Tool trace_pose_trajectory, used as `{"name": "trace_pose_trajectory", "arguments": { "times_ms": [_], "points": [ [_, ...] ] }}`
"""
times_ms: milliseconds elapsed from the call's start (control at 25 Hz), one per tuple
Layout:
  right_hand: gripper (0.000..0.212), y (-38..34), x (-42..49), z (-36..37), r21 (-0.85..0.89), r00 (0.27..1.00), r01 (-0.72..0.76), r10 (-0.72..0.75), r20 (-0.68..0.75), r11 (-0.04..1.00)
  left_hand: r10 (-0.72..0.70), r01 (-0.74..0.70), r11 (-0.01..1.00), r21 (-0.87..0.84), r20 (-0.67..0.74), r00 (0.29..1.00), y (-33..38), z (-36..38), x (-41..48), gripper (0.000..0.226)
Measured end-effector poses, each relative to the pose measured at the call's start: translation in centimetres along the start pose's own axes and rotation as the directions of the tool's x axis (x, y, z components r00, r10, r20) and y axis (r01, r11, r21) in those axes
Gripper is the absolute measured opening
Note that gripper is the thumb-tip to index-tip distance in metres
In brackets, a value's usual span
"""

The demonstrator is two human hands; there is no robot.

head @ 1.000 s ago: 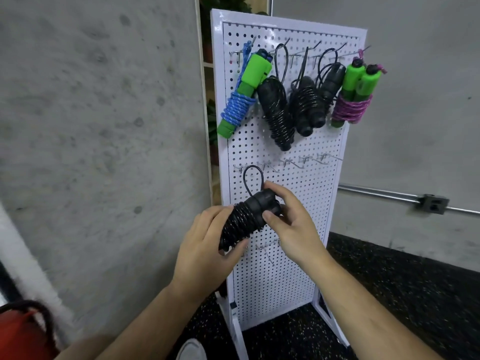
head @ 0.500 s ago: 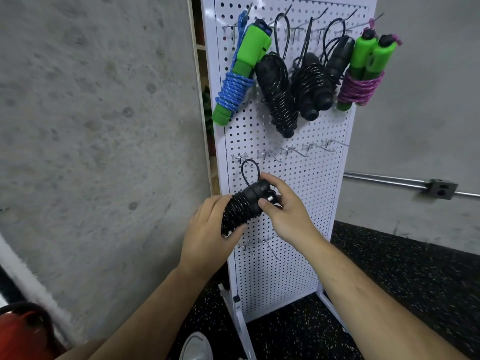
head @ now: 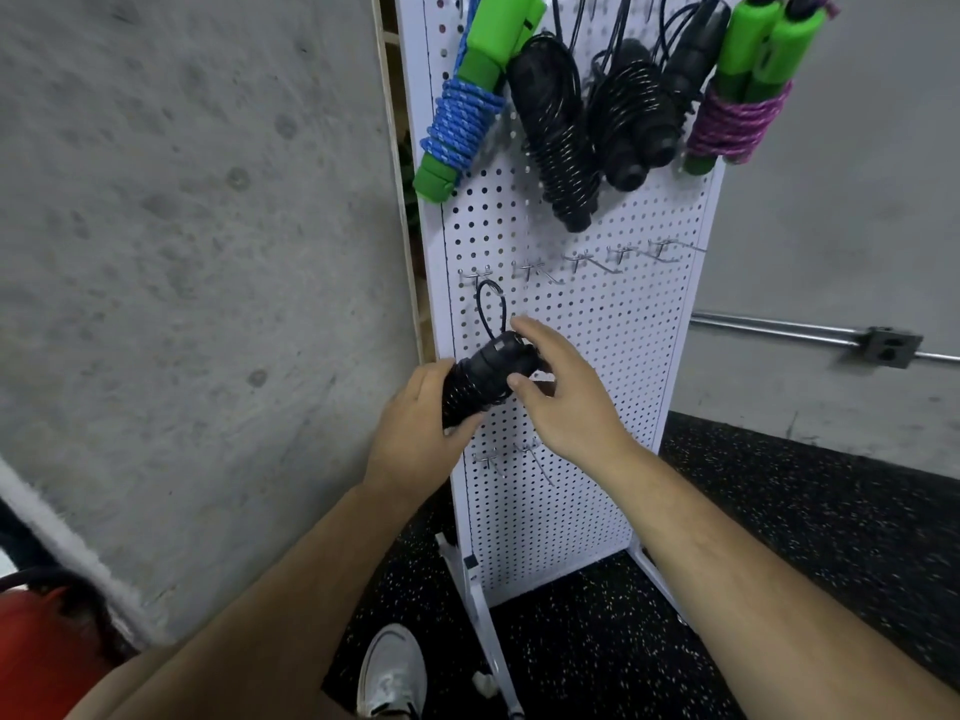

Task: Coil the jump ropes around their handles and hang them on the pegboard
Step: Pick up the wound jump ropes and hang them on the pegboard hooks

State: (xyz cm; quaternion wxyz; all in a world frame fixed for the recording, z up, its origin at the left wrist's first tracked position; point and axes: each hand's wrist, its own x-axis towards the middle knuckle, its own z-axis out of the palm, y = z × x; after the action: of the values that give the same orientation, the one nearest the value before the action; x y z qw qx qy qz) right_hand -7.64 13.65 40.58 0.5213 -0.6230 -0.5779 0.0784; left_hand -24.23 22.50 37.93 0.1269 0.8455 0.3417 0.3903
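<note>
A black jump rope bundle [head: 485, 379], coiled around its handles, lies tilted in front of the white pegboard [head: 613, 330]. Its small black loop [head: 491, 309] rises to just below the leftmost metal hook [head: 480, 275] of the middle row. My left hand [head: 415, 433] grips the bundle's lower end. My right hand [head: 566, 394] pinches the upper end between thumb and fingers. Whether the loop sits on the hook is unclear.
Several coiled ropes hang on the top row: a green-handled blue one [head: 467, 96], two black ones [head: 561, 127], a green-handled purple one [head: 743, 90]. More bare hooks [head: 597, 259] run rightward. A concrete wall [head: 182, 252] stands left, a conduit [head: 779, 330] right, my white shoe [head: 392, 672] below.
The view has moved closer and lower on the pegboard. Both hands keep hold of the black bundle, whose loop has come up nearer the leftmost middle hook.
</note>
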Motion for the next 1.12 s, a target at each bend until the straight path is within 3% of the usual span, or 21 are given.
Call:
{"name": "trace_pose_trajectory", "arguments": {
  "times_ms": [160, 320, 520, 640, 760, 880, 1120],
  "points": [
    [0.056, 0.4, -1.7, -0.7, -0.1, 0.998, 0.055, -0.056, -0.009, 0.994, 0.087, -0.087, 0.996, 0.003, -0.005, 0.996, 0.4, -0.5, -0.3, 0.067],
    [0.042, 0.3, -3.8, -1.4, -0.236, 0.994, 0.073, -0.089, -0.058, 0.969, 0.222, -0.216, 0.965, 0.147, -0.029, 0.975, 2.0, -0.3, -1.2, 0.058],
    [0.039, 0.5, -7.1, -2.2, -0.326, 0.996, 0.084, -0.088, 0.003, 0.941, 0.347, -0.345, 0.936, 0.071, -0.017, 0.938, 4.4, 1.0, -4.9, 0.045],
    [0.039, 2.6, -10.2, -2.5, -0.417, 0.998, 0.051, -0.026, 0.065, 0.907, 0.318, -0.327, 0.939, 0.108, 0.094, 0.944, 4.2, 3.5, -8.2, 0.043],
    [0.041, 6.3, -14.4, -2.2, -0.527, 0.98, 0.006, 0.099, 0.17, 0.85, 0.218, -0.27, 0.954, 0.13, 0.318, 0.923, 3.8, 7.2, -11.2, 0.048],
    [0.045, 10.2, -19.2, -0.5, -0.613, 0.926, -0.052, 0.267, 0.266, 0.788, 0.162, -0.263, 0.958, 0.116, 0.537, 0.828, 3.8, 11.1, -14.5, 0.047],
    [0.045, 17.4, -27.9, 0.3, -0.665, 0.768, -0.295, 0.584, 0.262, 0.686, 0.074, -0.259, 0.959, 0.115, 0.781, 0.62, 3.2, 19.4, -20.6, 0.052]
  ]
}}
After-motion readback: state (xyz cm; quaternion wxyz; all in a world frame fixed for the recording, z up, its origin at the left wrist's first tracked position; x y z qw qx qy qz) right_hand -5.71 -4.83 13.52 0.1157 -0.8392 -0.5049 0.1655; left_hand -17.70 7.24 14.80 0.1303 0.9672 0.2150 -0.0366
